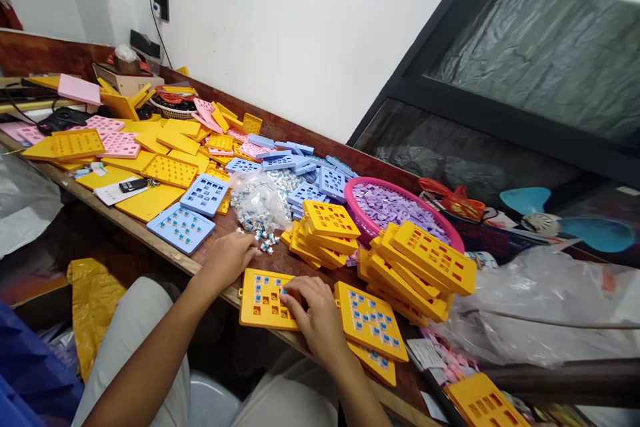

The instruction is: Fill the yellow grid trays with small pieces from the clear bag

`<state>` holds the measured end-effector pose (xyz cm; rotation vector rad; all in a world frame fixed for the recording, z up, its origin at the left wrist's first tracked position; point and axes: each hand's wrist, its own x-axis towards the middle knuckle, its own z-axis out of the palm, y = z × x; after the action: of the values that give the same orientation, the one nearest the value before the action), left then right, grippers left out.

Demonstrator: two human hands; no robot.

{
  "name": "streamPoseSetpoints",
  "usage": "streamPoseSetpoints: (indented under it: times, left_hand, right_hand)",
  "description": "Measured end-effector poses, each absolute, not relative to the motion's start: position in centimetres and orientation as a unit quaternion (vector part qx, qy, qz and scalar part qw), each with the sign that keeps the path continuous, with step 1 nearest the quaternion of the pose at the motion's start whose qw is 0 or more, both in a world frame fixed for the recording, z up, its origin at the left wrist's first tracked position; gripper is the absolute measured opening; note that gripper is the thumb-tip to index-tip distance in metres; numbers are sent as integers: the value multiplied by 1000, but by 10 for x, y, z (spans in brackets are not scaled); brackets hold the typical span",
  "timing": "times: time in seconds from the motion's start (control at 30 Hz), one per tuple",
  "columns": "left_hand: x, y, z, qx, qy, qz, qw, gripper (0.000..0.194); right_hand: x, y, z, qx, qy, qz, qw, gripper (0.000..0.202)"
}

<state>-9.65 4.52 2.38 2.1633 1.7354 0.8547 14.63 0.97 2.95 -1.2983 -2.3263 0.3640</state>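
Note:
A yellow panel (267, 312) with square openings lies at the table's front edge, its upper and left openings filled with small blue-and-white key switches and several lower ones bare. My right hand (317, 317) rests over the panel's right side, thumb and fingertips closed around a key switch (284, 293) at an opening. Beside the loose key switches (267, 241), my left hand (227, 261) is on the table with its fingers curled together; what they hold, if anything, is hidden. Just right of my right hand lies another yellow panel (374, 321) filled with switches, on top of a similar one.
A clear bag (257, 200) of switches lies behind my left hand. Yellow panels (330, 220) are stacked ahead, with another stack (435, 257) to the right. A pink basket (354, 217) holds purple pieces. Blue panels (181, 228) and many yellow and pink ones cover the left side.

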Motion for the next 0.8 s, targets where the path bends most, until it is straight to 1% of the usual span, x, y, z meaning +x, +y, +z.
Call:
streamPoseSetpoints:
  times: [0.1,0.17,0.23,0.33,0.43,0.53,0.67,0.8]
  left_hand:
    - [-95,17,31,728,550,368,181,10]
    - [-89,0,33,735,515,390,206,9]
    - [-80,-12,32,751,494,382,215,9]
    - [-70,-19,27,769,493,347,213,16]
    - [-65,-20,22,762,513,336,208,19]
    - [-65,-18,20,744,529,338,227,21]
    - [-67,-15,20,736,530,338,253,22]
    - [-69,-14,21,747,523,329,248,22]
  right_hand:
    - [145,12,31,-471,-841,143,225,18]
    - [145,14,32,-470,-844,140,217,21]
    - [145,15,33,-470,-848,133,205,24]
    - [144,15,32,-474,-851,118,193,24]
    - [144,10,29,-476,-850,84,207,22]
    - [143,2,26,-462,-861,35,210,24]
    - [139,-14,30,-444,-884,-23,145,30]
    - [132,-26,40,-417,-904,-55,69,34]
